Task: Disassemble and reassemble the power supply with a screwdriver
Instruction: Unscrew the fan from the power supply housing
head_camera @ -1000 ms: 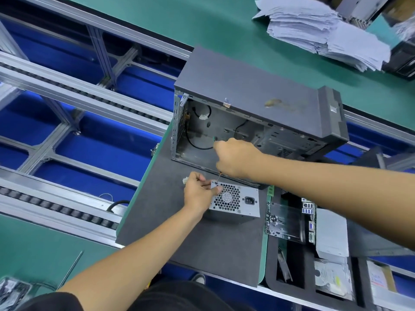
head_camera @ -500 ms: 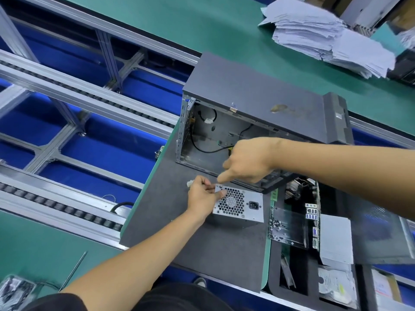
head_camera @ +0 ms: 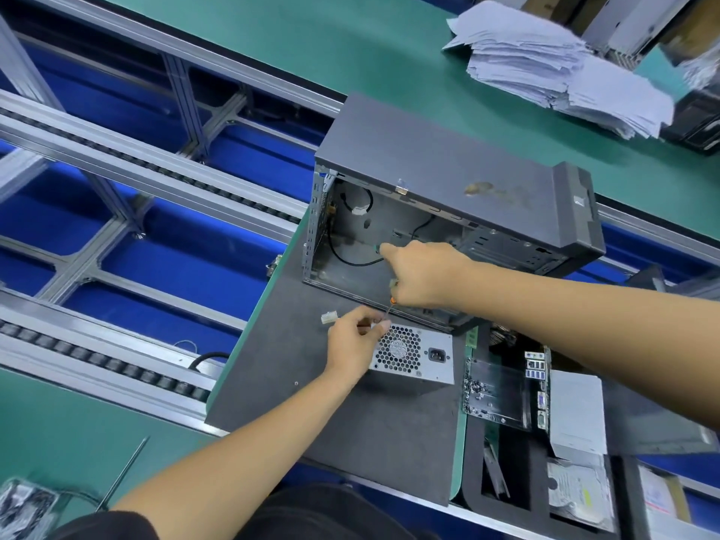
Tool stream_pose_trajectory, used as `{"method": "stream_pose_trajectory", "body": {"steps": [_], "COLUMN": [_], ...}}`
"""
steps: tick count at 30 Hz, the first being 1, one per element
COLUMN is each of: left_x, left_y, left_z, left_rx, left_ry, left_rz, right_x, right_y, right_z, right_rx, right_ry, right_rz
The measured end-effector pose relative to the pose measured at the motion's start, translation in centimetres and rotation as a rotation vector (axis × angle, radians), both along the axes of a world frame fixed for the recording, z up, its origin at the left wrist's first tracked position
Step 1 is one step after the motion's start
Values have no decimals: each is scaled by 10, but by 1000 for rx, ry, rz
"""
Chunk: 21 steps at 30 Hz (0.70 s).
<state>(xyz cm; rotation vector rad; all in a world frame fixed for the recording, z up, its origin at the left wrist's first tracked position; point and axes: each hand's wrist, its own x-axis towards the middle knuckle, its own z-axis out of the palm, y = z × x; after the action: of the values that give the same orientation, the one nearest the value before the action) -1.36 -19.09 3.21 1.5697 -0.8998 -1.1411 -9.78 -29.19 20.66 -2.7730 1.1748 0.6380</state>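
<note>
A silver power supply (head_camera: 424, 358) with a honeycomb fan grille and a black socket lies on the dark grey mat (head_camera: 311, 403). My left hand (head_camera: 356, 339) grips its upper left corner, fingers curled at the edge. My right hand (head_camera: 419, 274) hovers just above and grips a small screwdriver (head_camera: 390, 305) with a green and orange handle; its thin shaft points down toward the supply's top left corner. A white connector (head_camera: 328, 318) pokes out beside my left hand.
An open grey computer case (head_camera: 448, 181) stands behind the supply, loose black cables inside. At the right a black foam tray (head_camera: 471, 493) carries a motherboard (head_camera: 496, 387), a white box and a hard drive. Paper stacks (head_camera: 545, 64) lie on the green bench. A conveyor frame runs along the left.
My right hand has lifted and turned, and the screwdriver shaft now shows pointing down at the supply's corner. My left hand keeps its hold on the supply.
</note>
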Motion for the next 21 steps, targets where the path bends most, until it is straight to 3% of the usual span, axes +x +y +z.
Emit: {"method": "stream_pose_trajectory", "body": {"steps": [7, 10, 12, 14, 19, 21], "left_x": [-8, -7, -6, -5, -5, -6], "left_y": [-1, -3, -4, -6, -6, -4], "left_z": [-5, -8, -10, -10, -10, -10], "left_rx": [-12, -1, 5, 12, -10, -11], "left_ry": [-43, -24, -25, -17, -12, -31], "left_rz": [47, 38, 44, 44, 38, 45], "right_x": [0, 2, -2, -6, 2, 0], "right_y": [-37, -44, -43, -35, -9, -10], "right_z": [10, 8, 5, 1, -18, -18], "right_rx": [-66, 10, 55, 26, 117, 158], "right_ry": [301, 261, 167, 49, -121, -156], "right_rz": [932, 1167, 1190, 1020, -100, -226]}}
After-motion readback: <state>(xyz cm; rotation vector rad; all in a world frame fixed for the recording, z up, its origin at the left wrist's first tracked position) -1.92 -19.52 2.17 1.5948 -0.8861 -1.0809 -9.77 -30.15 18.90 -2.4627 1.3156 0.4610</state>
